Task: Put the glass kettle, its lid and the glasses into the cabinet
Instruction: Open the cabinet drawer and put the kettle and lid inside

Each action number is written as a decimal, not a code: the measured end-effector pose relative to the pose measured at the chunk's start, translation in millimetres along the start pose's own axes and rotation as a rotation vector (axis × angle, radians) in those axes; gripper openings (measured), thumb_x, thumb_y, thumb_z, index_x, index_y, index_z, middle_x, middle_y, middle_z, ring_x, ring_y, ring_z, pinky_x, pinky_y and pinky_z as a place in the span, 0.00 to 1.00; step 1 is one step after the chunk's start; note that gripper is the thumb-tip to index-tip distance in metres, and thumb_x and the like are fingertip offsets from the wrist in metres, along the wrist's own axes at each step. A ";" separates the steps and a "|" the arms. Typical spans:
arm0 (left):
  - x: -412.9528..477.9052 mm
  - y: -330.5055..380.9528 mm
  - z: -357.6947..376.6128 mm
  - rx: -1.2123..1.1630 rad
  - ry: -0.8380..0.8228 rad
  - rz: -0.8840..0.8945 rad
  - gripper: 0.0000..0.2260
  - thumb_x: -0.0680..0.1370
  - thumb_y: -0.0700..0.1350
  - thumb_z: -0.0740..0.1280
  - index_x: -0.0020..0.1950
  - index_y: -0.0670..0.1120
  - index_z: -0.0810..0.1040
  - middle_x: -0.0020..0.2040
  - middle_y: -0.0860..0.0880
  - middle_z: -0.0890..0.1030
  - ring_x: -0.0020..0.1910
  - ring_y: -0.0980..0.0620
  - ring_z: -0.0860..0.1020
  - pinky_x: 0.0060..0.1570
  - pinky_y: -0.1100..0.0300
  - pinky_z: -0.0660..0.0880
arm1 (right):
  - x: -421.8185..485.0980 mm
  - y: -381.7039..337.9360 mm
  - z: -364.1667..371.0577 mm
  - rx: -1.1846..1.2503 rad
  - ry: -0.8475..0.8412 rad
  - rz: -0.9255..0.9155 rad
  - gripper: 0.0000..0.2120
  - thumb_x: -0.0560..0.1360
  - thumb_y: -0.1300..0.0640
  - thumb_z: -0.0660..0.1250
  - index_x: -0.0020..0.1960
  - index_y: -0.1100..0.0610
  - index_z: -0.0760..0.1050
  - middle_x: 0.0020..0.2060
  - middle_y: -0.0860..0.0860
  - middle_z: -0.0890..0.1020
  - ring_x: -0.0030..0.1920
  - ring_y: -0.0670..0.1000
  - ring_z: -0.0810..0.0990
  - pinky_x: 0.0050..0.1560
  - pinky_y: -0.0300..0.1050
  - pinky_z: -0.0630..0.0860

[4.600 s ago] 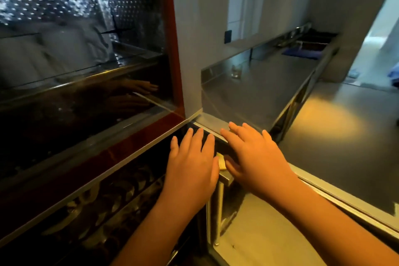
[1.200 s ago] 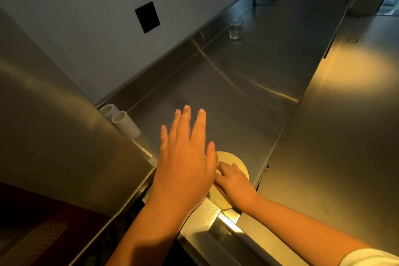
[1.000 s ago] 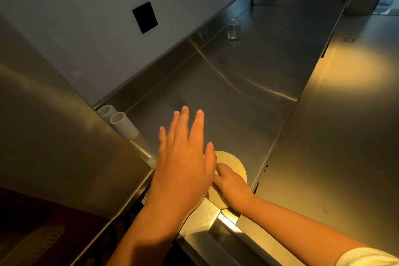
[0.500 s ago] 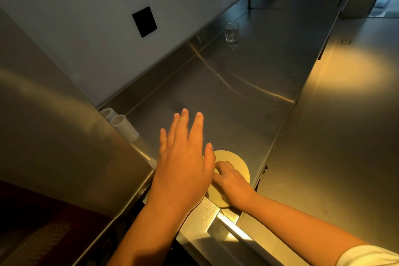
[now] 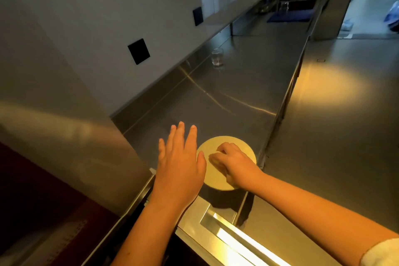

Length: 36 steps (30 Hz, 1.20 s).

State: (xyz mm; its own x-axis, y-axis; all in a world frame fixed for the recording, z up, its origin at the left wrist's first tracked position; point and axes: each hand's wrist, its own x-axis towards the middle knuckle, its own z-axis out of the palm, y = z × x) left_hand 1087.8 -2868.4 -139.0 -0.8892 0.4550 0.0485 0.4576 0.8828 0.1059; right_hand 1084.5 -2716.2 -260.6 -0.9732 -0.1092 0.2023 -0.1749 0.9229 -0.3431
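A round pale yellow lid (image 5: 209, 147) lies flat on the steel counter (image 5: 216, 103) near its front edge. My right hand (image 5: 234, 164) rests on top of the lid with its fingers curled down on the middle. My left hand (image 5: 179, 157) hovers flat just left of the lid, fingers straight and holding nothing. One small clear glass (image 5: 217, 56) stands far back on the counter by the wall. The cabinet (image 5: 64, 136) rises at the left, with a steel side and a dark red front. No kettle is in view.
Black wall sockets (image 5: 138, 51) sit above the counter's backsplash. A sink (image 5: 298, 2) and a blue cloth (image 5: 289, 17) lie at the far end. Another steel surface (image 5: 334, 114) runs along the right. A bright recessed steel handle (image 5: 237, 235) is below my arms.
My view has swung from the cabinet front to the counter. Over the last second both hands have stayed almost in place, and more of the lid shows now.
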 end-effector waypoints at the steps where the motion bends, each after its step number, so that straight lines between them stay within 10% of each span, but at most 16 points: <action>1: -1.1 1.0 -1.2 0.002 -0.004 0.009 0.26 0.82 0.52 0.48 0.76 0.51 0.40 0.77 0.50 0.41 0.75 0.50 0.39 0.71 0.52 0.39 | -1.3 -0.1 -8.6 -0.001 -0.005 0.009 0.19 0.73 0.61 0.68 0.64 0.53 0.72 0.59 0.53 0.71 0.59 0.53 0.68 0.52 0.39 0.69; 15: -45.1 16.0 -29.5 -0.651 0.097 0.139 0.26 0.79 0.49 0.61 0.74 0.57 0.55 0.75 0.56 0.54 0.74 0.55 0.54 0.70 0.48 0.62 | -32.8 -37.4 -127.7 -0.070 0.019 0.101 0.24 0.73 0.60 0.68 0.68 0.51 0.69 0.64 0.50 0.70 0.65 0.50 0.66 0.62 0.41 0.66; 24: -90.9 9.4 -45.2 -1.280 0.168 -0.055 0.23 0.78 0.41 0.63 0.71 0.56 0.63 0.71 0.55 0.66 0.66 0.60 0.65 0.58 0.63 0.65 | -62.4 -88.7 -157.4 -0.004 0.105 0.092 0.20 0.75 0.60 0.66 0.66 0.51 0.71 0.63 0.50 0.71 0.63 0.50 0.68 0.59 0.39 0.69; 36: -160.7 -5.7 -46.2 -2.365 -0.260 -0.394 0.19 0.77 0.47 0.56 0.64 0.40 0.69 0.58 0.36 0.77 0.57 0.37 0.74 0.57 0.38 0.65 | -104.4 -144.6 -157.2 0.032 0.097 0.006 0.18 0.76 0.60 0.65 0.65 0.51 0.73 0.61 0.52 0.72 0.61 0.51 0.70 0.59 0.41 0.70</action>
State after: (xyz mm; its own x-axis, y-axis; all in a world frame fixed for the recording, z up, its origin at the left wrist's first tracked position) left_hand 1227.9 -2951.9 -101.5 -0.7933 0.5320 -0.2961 -0.5960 -0.5794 0.5560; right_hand 1234.9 -2780.3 -87.9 -0.9555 -0.0657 0.2877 -0.1751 0.9109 -0.3735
